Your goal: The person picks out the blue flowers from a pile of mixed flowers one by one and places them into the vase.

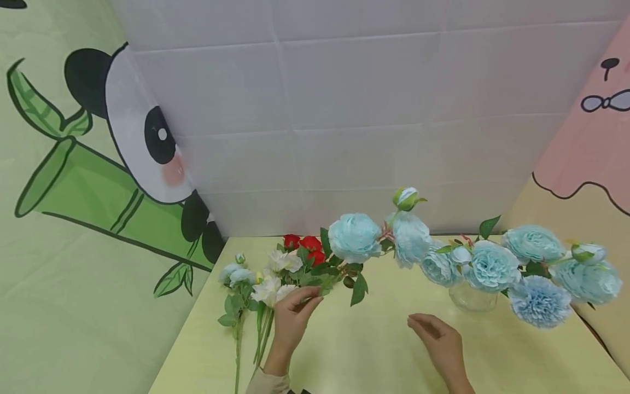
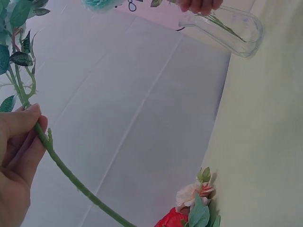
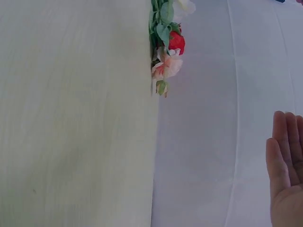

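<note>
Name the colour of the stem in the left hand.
The stem is green, clearest in the left wrist view.

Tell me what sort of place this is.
Probably a makeshift flower-arranging corner indoors: a pale table, light-blue flowers in a clear vase, and a panda-printed backdrop alongside.

Glossy glasslike vase, matt clothlike flowers, creased cloth backdrop

We see a cloth-walled booth, panda-print sheet left, creased pale sheet far, pink cartoon sheet right, wider room unclear.
</note>
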`<state>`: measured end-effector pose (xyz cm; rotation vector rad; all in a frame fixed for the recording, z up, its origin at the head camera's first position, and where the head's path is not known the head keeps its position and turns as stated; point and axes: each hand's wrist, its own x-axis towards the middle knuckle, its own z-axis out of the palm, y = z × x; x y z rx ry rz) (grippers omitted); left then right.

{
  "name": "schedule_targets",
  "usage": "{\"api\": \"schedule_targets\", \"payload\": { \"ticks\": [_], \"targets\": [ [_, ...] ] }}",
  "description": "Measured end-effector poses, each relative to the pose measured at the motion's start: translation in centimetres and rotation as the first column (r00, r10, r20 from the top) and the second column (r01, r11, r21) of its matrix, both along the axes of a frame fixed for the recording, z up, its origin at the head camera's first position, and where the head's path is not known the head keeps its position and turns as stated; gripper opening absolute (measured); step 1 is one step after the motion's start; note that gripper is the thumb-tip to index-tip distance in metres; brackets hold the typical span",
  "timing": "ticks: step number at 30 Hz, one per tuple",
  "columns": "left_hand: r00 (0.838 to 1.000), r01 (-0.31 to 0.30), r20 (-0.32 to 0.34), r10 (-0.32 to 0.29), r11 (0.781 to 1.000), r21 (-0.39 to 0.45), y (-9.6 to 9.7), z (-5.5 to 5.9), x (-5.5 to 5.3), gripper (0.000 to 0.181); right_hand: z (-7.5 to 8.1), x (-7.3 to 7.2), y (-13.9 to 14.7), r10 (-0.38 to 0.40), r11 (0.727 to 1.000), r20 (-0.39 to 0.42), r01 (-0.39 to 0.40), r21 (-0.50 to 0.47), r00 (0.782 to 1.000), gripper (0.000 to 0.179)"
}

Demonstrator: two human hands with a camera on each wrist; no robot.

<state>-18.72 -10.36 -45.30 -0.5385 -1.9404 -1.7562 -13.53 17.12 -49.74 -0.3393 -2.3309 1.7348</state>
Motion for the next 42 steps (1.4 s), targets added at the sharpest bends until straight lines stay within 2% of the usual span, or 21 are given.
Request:
{"api": "schedule_targets", "payload": {
  "ticks": [4,8,9,15,17,21,25,28,32,35,39,42],
  "targets": [
    [1.000,0.010,-0.001,-0.010,0.999,-0.054,0.4,0.4,0.6,0.016,0.4,-0.3,0.0,0.027,0.995,-0.141,-0.040,-0.091,0.990,0.021],
    [1.000,0.018,0.003,-0.018,0.995,-0.097,0.8,0.9,1.3,0.016,1.6,-0.6,-0.3,0.062,0.983,-0.272,-0.105,-0.148,0.960,0.022],
    [1.000,0.023,0.005,-0.023,0.994,-0.103,0.9,1.0,1.5,0.016,2.2,-0.6,-0.5,0.061,0.981,-0.280,-0.109,-0.161,0.958,0.023],
    [0.997,0.073,0.024,-0.071,0.991,-0.113,1.2,0.8,1.9,0.016,4.5,-1.3,-1.6,0.101,0.955,-0.467,-0.217,-0.200,0.879,0.023],
    [0.996,0.082,0.030,-0.079,0.990,-0.117,1.3,0.8,2.0,0.016,5.0,-1.6,-1.9,0.119,0.953,-0.495,-0.239,-0.187,0.861,0.024],
    [0.995,0.094,0.035,-0.090,0.986,-0.138,1.4,0.6,2.0,0.017,5.9,-1.9,-2.6,0.113,0.947,-0.518,-0.249,-0.201,0.848,0.024],
    [0.994,0.103,0.044,-0.097,0.982,-0.157,1.5,0.3,2.0,0.016,6.5,-2.1,-3.2,0.110,0.937,-0.576,-0.278,-0.212,0.810,0.021],
    [0.993,0.109,0.068,-0.099,0.980,-0.166,1.6,0.2,2.2,0.017,6.8,-2.1,-3.4,0.097,0.936,-0.591,-0.275,-0.219,0.801,0.020],
    [0.989,0.106,0.117,-0.087,0.980,-0.166,1.8,0.0,2.4,0.017,7.0,-1.9,-3.8,0.032,0.933,-0.569,-0.228,-0.277,0.822,0.021],
    [0.987,0.096,0.143,-0.073,0.982,-0.164,1.8,-0.1,2.6,0.017,7.1,-1.8,-4.3,-0.024,0.916,-0.545,-0.200,-0.347,0.838,0.026],
    [0.986,0.094,0.155,-0.068,0.982,-0.164,2.0,-0.1,2.9,0.016,7.1,-1.6,-4.9,-0.088,0.874,-0.513,-0.180,-0.450,0.854,0.029],
    [0.983,0.094,0.173,-0.064,0.981,-0.168,2.1,-0.1,3.1,0.016,7.2,-1.6,-5.2,-0.105,0.860,-0.518,-0.184,-0.476,0.849,0.029]
  ]
}}
